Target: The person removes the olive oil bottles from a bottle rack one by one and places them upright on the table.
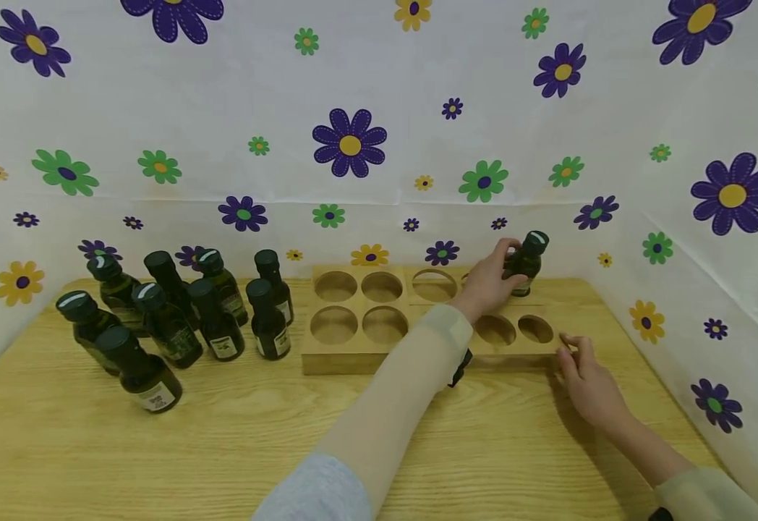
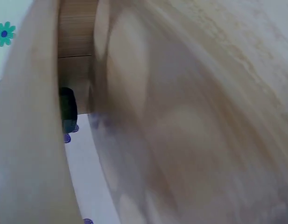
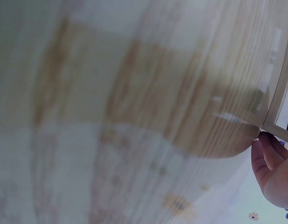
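Observation:
My left hand [image 1: 490,281] grips a small dark green bottle [image 1: 527,264] with a dark cap, at the back right of a wooden bottle rack [image 1: 356,364]. Whether the bottle's base is inside a round hole or just above it, I cannot tell. At the rack's front right corner, my right hand [image 1: 590,391] pinches the edge with thumb and fingers. The right wrist view shows those fingertips [image 3: 266,140] at the corner. My left hand and forearm hide part of the rack. In the left wrist view a dark bottle cap [image 2: 68,109] shows beyond the blurred forearm.
Several dark green bottles [image 1: 213,322] stand grouped on the wooden table [image 1: 236,449] to the left of the rack. Some carry white labels. A white cloth [image 1: 255,87] with printed flowers hangs behind the table and along its right side.

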Action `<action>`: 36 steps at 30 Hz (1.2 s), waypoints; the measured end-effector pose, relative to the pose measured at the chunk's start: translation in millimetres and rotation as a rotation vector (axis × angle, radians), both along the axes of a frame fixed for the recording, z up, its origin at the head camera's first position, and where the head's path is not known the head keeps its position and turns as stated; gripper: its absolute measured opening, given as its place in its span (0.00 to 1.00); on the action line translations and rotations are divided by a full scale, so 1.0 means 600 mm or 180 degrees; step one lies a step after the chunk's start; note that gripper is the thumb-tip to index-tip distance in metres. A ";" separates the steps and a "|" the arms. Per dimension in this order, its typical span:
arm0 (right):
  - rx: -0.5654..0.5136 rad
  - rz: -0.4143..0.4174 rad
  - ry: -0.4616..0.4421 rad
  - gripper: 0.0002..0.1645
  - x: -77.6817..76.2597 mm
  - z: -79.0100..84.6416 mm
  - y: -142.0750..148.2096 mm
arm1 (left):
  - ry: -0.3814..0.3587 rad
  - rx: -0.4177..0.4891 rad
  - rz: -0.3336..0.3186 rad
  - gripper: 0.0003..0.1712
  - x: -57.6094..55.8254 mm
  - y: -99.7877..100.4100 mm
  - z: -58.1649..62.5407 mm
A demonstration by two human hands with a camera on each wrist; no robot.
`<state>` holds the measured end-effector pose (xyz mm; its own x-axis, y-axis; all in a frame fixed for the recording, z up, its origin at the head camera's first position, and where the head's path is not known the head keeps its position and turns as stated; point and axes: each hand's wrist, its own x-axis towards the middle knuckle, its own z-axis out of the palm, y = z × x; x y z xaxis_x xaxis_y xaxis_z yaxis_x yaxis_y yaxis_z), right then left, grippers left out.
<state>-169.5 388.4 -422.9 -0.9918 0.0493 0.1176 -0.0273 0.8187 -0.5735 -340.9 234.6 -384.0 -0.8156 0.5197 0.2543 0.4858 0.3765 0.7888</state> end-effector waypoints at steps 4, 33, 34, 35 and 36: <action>0.0034 0.0013 0.0024 0.25 0.000 0.001 -0.002 | -0.0087 0.0325 -0.0044 0.30 0.003 -0.007 0.012; 0.0076 0.0178 0.0167 0.24 -0.002 -0.002 0.004 | -0.0372 0.1366 -0.0419 0.33 0.071 -0.101 0.069; 0.0077 0.0188 0.0173 0.24 -0.002 -0.002 0.004 | -0.0390 0.1434 -0.0404 0.33 0.073 -0.108 0.069; 0.0074 0.0200 0.0171 0.24 -0.002 -0.003 0.004 | -0.0417 0.1501 -0.0397 0.33 0.076 -0.116 0.070; 0.0074 0.0208 0.0175 0.24 -0.003 -0.003 0.003 | -0.0434 0.1560 -0.0390 0.33 0.078 -0.124 0.070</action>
